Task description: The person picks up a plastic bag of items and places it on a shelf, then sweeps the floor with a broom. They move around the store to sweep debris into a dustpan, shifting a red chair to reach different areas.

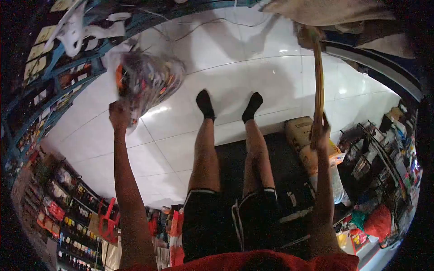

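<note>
On the left, my left hand (118, 115) is closed at the near edge of a see-through plastic bag (156, 83). Many small colourful items fill the bag, which is somewhat blurred and hangs over the white floor. My right hand (322, 133) is wrapped round the near end of a long, flat, yellow-brown strip (318, 81) that looks like wood. The strip points away from me, and its far end overlaps a brownish, blurred piece (309, 36) near the top right.
White floor tiles (172, 149) lie around my socked feet. Blue shelving (49, 86) with small goods curves along the left, and racks (72, 217) fill the lower left. A brown package (300, 135) stands by my right arm, with crowded goods (377, 158) farther right.
</note>
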Action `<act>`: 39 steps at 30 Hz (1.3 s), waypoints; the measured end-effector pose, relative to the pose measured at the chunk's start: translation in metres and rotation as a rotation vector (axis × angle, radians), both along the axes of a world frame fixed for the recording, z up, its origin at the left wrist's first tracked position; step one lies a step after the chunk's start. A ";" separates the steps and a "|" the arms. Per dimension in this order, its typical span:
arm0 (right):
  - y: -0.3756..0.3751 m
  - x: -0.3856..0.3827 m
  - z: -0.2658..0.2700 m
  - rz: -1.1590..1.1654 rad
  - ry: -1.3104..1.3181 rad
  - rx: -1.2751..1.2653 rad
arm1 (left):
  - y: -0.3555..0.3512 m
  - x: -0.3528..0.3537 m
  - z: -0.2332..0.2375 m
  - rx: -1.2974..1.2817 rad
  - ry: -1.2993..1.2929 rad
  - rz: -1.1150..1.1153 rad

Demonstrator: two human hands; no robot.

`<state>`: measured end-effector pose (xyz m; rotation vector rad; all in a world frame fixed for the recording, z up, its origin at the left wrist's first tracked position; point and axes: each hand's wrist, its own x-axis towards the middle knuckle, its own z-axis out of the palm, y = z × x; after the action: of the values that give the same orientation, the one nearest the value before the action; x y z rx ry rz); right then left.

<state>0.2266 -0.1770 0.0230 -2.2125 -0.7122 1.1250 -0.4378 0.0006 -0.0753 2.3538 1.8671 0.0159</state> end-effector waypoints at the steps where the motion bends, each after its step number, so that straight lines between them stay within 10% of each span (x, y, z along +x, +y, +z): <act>1: 0.054 0.002 0.005 -0.048 0.034 -0.120 | -0.004 0.022 0.011 0.050 0.037 0.116; 5: 0.195 0.054 -0.061 0.138 0.018 -0.001 | -0.029 0.004 -0.055 0.074 -0.625 0.679; 8: 0.277 0.216 -0.260 1.080 -1.054 0.951 | -0.023 0.020 -0.063 0.265 -0.592 0.691; 13: 0.227 0.254 -0.345 0.227 0.531 -0.572 | -0.024 0.024 -0.057 0.484 0.053 0.399; 15: 0.158 0.184 -0.240 0.375 0.116 -0.286 | -0.031 0.001 -0.081 0.431 -0.323 0.706; 18: 0.023 0.140 -0.141 0.338 0.011 -0.356 | -0.033 0.000 -0.078 0.295 0.134 0.605; 21: -0.028 0.066 -0.008 0.333 -0.093 -0.666 | -0.026 0.048 -0.053 0.276 -0.063 0.725; 27: -0.069 0.112 0.051 0.491 -0.430 -0.215 | -0.017 0.058 -0.050 0.240 -0.063 0.851; 31: 0.096 0.099 0.014 0.170 -0.237 -0.261 | -0.020 0.033 -0.071 0.270 -0.447 0.860; 32: 0.124 0.116 -0.020 0.417 -0.305 -0.061 | -0.021 0.030 -0.068 0.270 -0.442 0.857; 35: 0.212 0.163 -0.142 0.210 0.007 -0.206 | -0.020 0.021 -0.062 0.099 -0.745 0.799; 38: 0.200 0.137 -0.172 0.280 -0.096 -0.319 | -0.016 -0.009 -0.065 0.024 -0.412 0.512; 39: 0.151 0.136 -0.179 0.224 0.041 -0.226 | -0.016 -0.012 -0.068 -0.030 -0.781 0.674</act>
<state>0.3627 -0.0257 -0.1562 -2.3308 -0.8701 1.4190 -0.4496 -0.0150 -0.1432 1.2659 2.0322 0.8216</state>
